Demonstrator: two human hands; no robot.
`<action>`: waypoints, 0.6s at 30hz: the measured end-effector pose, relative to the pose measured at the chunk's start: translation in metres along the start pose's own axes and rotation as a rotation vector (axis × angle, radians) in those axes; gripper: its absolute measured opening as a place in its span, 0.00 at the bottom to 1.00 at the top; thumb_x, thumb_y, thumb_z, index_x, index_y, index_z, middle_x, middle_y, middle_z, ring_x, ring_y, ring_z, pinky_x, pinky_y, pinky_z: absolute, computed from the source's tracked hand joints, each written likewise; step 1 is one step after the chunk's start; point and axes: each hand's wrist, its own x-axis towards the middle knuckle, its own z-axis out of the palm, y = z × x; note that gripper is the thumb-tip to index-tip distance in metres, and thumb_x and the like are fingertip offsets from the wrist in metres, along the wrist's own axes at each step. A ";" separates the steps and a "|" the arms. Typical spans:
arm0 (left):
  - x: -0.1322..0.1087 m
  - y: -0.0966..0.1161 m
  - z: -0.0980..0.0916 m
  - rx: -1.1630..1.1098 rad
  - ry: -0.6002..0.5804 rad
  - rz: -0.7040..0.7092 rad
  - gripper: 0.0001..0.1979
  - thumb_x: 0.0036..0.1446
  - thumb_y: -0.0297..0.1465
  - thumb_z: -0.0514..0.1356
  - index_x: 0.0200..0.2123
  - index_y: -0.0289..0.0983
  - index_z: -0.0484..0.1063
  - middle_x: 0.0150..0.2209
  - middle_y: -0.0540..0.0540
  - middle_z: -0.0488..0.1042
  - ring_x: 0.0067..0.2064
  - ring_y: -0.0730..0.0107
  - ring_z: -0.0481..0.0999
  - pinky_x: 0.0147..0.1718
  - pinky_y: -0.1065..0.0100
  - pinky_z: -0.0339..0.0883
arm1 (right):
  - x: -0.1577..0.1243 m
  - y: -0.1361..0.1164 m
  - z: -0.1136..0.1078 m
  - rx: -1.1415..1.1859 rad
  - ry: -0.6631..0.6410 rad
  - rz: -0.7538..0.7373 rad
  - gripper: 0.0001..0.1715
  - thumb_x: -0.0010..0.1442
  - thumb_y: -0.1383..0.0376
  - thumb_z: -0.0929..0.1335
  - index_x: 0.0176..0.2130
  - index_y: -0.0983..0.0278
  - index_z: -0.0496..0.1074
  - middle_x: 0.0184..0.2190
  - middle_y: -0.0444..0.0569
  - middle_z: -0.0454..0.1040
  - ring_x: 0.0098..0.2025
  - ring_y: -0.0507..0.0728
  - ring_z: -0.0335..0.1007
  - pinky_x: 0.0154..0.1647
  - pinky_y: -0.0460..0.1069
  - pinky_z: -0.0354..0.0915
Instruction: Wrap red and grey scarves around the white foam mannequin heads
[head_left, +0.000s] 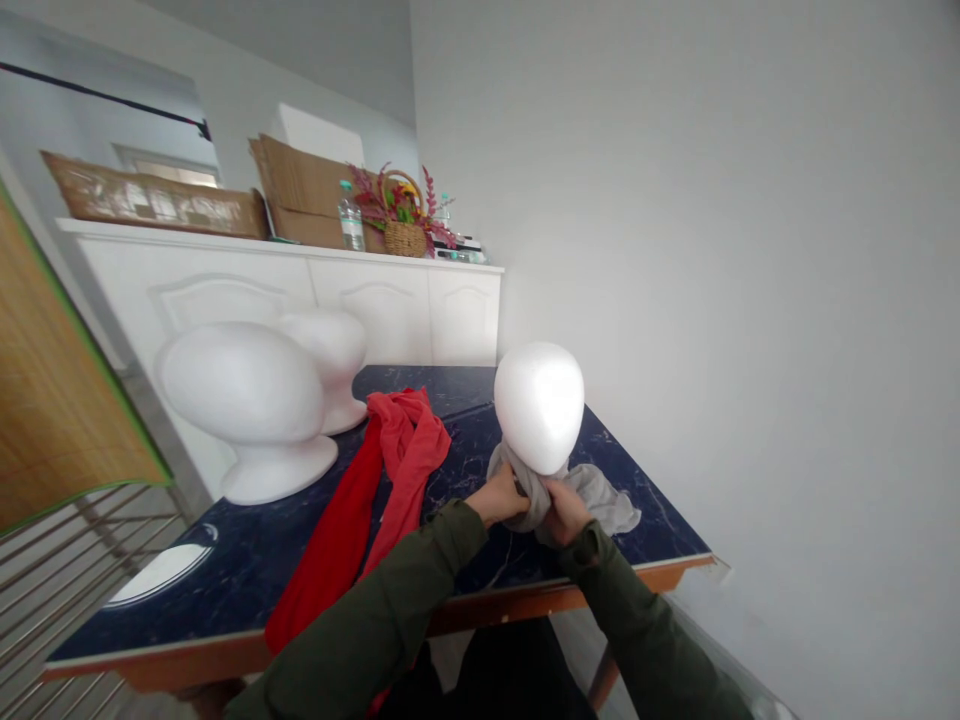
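A white foam mannequin head (538,405) stands upright on the dark blue marbled table (480,440), close in front of me. Around its neck lies a grey scarf (606,497), one end spreading over the tabletop to the right. My left hand (501,497) is closed on the scarf at the left of the neck. On the other side, just under the chin, my right hand (566,510) also grips the cloth, its fingers partly hidden by it. To the left, a red scarf (341,530) and a coral scarf (411,450) lie loosely together, hanging toward the table's front edge.
Two more white foam heads, a nearer one (244,390) and a farther one (334,350), stand at the left. A white cabinet (375,300) behind bears cardboard boxes (307,190), a water bottle (350,218) and a flower basket (405,238). A wall (750,300) rises at the right.
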 end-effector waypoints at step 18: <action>0.007 -0.007 0.002 -0.131 0.019 -0.042 0.16 0.34 0.19 0.60 0.33 0.33 0.69 0.30 0.46 0.73 0.37 0.59 0.71 0.39 0.64 0.63 | -0.016 0.005 -0.022 -0.643 0.425 -0.078 0.13 0.41 0.68 0.65 0.13 0.62 0.56 0.12 0.39 0.53 0.20 0.50 0.50 0.24 0.47 0.44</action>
